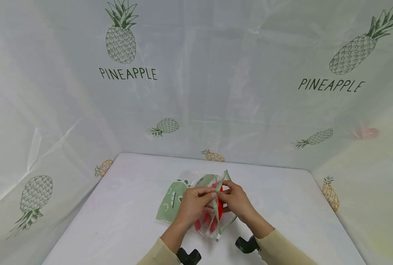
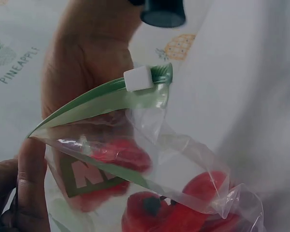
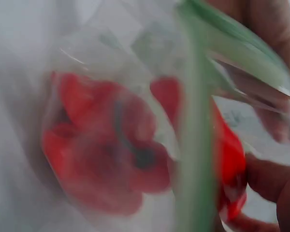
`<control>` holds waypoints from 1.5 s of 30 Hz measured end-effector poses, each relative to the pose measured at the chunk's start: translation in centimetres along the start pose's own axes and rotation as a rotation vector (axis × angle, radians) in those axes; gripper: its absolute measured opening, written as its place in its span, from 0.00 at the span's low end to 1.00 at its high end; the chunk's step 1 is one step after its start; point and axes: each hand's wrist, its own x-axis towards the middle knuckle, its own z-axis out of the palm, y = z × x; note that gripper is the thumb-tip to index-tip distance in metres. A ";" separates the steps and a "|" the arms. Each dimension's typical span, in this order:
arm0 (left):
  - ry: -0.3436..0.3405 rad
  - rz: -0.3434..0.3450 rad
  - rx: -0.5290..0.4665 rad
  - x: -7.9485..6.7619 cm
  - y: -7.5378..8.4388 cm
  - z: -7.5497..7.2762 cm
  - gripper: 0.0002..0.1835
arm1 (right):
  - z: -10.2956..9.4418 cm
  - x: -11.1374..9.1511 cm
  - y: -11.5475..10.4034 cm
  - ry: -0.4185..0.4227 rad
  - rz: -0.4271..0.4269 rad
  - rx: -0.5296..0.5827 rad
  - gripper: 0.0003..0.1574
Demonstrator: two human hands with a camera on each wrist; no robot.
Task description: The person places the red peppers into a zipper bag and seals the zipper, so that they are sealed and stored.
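A clear zip bag (image 2: 193, 145) with a green edge strip and white slider (image 2: 138, 79) stands between the hands. Several red, pepper-like pieces (image 3: 92, 145), one with a dark green stem, lie inside it. My left hand (image 1: 194, 204) pinches the bag's green rim near the top, its fingertips close to the right hand's. At the bag's mouth my right hand (image 1: 237, 200) holds a brighter red pepper-like piece (image 3: 232, 166) between its fingers. The bag's green strip partly covers that piece in the right wrist view.
Left of the hands lies a flat green bag (image 1: 168, 204) with a cartoon face, on the white table (image 1: 116, 221). A pineapple-print sheet (image 1: 223, 92) hangs at the back and sides. Dark wrist-camera mounts (image 1: 246, 244) sit under the wrists.
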 end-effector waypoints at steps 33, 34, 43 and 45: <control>0.058 -0.002 0.025 -0.5 0.8 -2.0 0.17 | -3.8 0.9 -2.6 0.228 -0.139 -0.349 0.25; 0.055 -0.002 0.028 -0.5 0.7 -2.0 0.17 | -3.7 1.1 -2.4 0.216 -0.126 -0.332 0.26; 0.035 0.010 0.066 -0.7 -0.2 -1.6 0.14 | -2.6 1.7 -1.4 0.199 -0.054 -0.337 0.38; 0.033 0.013 0.083 -0.7 -0.3 -1.4 0.13 | -2.4 1.7 -1.4 0.200 -0.064 -0.351 0.38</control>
